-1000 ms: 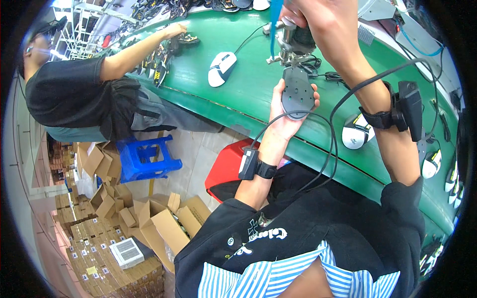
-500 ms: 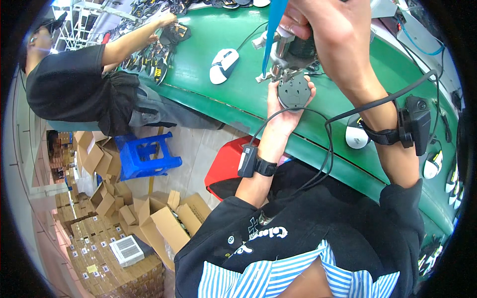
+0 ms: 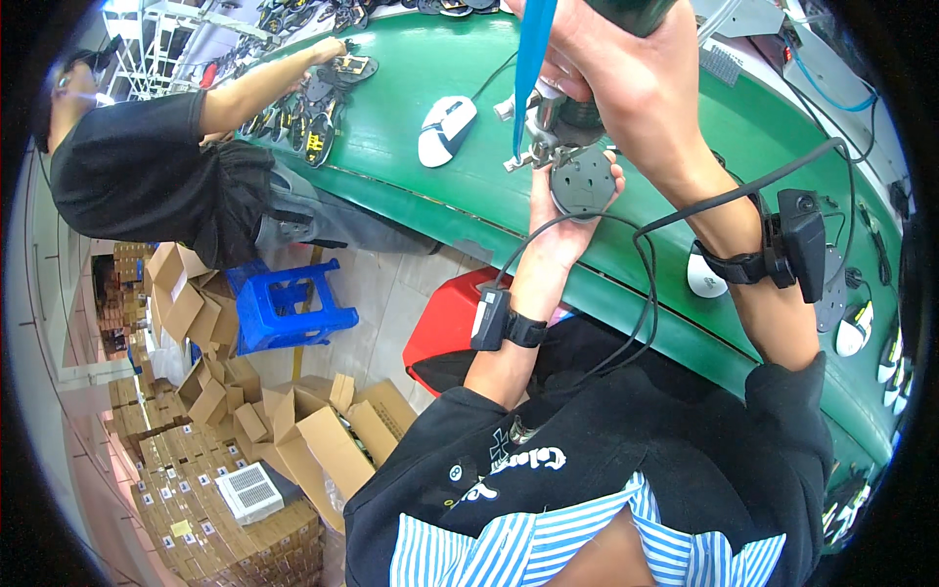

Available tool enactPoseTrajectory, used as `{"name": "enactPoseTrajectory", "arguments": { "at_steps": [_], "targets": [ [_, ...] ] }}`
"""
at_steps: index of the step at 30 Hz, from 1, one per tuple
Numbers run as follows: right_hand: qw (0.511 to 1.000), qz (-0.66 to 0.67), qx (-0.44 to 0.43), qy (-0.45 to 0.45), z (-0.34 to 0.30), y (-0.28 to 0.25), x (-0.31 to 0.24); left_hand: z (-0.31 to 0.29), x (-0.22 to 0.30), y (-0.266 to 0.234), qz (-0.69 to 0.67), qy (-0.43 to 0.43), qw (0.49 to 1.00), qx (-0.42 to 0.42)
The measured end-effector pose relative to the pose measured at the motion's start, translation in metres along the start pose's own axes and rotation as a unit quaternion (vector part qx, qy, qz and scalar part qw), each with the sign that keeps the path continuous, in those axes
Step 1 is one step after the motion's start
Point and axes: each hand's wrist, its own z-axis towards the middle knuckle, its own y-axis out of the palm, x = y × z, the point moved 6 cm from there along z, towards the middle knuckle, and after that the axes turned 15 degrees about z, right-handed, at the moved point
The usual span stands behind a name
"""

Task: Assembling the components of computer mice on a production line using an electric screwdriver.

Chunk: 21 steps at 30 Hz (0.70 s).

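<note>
My left hand (image 3: 558,235) cradles a dark grey computer mouse base (image 3: 581,186), its underside with small holes facing up. Above it, my right hand (image 3: 636,88) is wrapped round a power screwdriver (image 3: 567,119) held upright. The tool's metal nose is at the far edge of the base; whether its tip touches is hidden. A blue strap (image 3: 533,59) hangs beside the tool. Left of my hands lies a white and black mouse (image 3: 447,131) with a cable. Another white mouse (image 3: 706,274) sits partly behind my right forearm.
The green work surface (image 3: 391,88) runs across in front of me. More mouse parts (image 3: 855,329) lie at the right. A co-worker (image 3: 147,166) reaches over piled parts at the far left. A blue stool (image 3: 293,308), a red seat (image 3: 445,328) and open cartons (image 3: 337,450) stand below.
My right hand and forearm have shifted a little to the left with the screwdriver. Another dark round part now shows beside my right forearm. My left hand still holds the mouse base.
</note>
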Motion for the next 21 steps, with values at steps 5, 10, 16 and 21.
{"name": "enactPoseTrajectory", "arguments": {
  "at_steps": [5, 10, 16, 21],
  "targets": [
    [0.996, -0.077, 0.014, -0.047, 0.005, 0.012, -0.029, 0.005, -0.001, -0.005, 0.006, 0.015, 0.999, -0.037],
    [0.999, 0.053, -0.010, -0.007, 0.012, 0.012, -0.056, 0.004, 0.003, -0.005, -0.003, 0.032, 0.999, -0.025],
    [0.999, 0.020, 0.025, -0.003, -0.003, -0.005, -0.041, 0.002, 0.005, -0.004, -0.024, 0.048, 0.998, 0.031],
    [0.998, 0.003, 0.055, 0.025, -0.011, -0.023, -0.020, 0.003, 0.004, -0.009, -0.021, 0.044, 0.998, 0.029]
  ]
}}
